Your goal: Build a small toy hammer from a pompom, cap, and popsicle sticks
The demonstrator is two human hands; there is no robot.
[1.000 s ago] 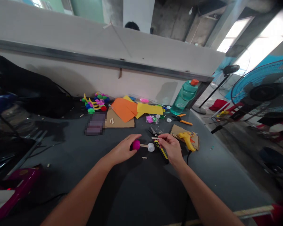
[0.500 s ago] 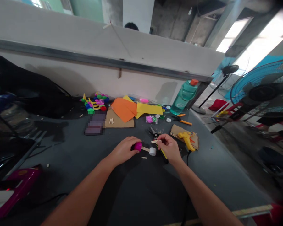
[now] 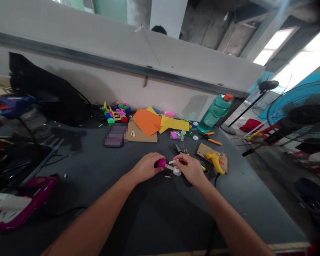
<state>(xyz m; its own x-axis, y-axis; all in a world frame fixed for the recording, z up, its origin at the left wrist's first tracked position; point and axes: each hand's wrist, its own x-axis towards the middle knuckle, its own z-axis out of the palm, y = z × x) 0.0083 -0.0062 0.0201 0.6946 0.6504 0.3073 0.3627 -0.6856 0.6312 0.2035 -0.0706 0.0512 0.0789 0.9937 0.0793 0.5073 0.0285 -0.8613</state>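
Observation:
My left hand [image 3: 146,168] is closed around a magenta bottle cap [image 3: 161,163]. A flat wooden stick [image 3: 169,167] runs from this cap to a white bottle cap [image 3: 177,172] on its right. My right hand [image 3: 191,169] pinches a short piece of wooden stick [image 3: 171,162] between thumb and fingers, just above the joined stick; whether the two touch I cannot tell. Part of the white cap is hidden by the right hand. A loose wood scrap [image 3: 167,176] lies below the caps. Behind the right hand are pliers [image 3: 177,147], their handles partly covered.
A yellow glue gun [image 3: 215,160] rests on cardboard at right, its cord trailing forward. Farther back stand a teal bottle [image 3: 212,113], orange-handled cutters [image 3: 212,139], orange paper [image 3: 146,122] and colourful cap toys [image 3: 116,114]. A magenta-and-white device [image 3: 40,199] sits at left.
My right hand has moved left, bringing the short stick piece closer to the magenta cap and over the joined stick. The left hand keeps its hold. The whole view has shifted slightly.

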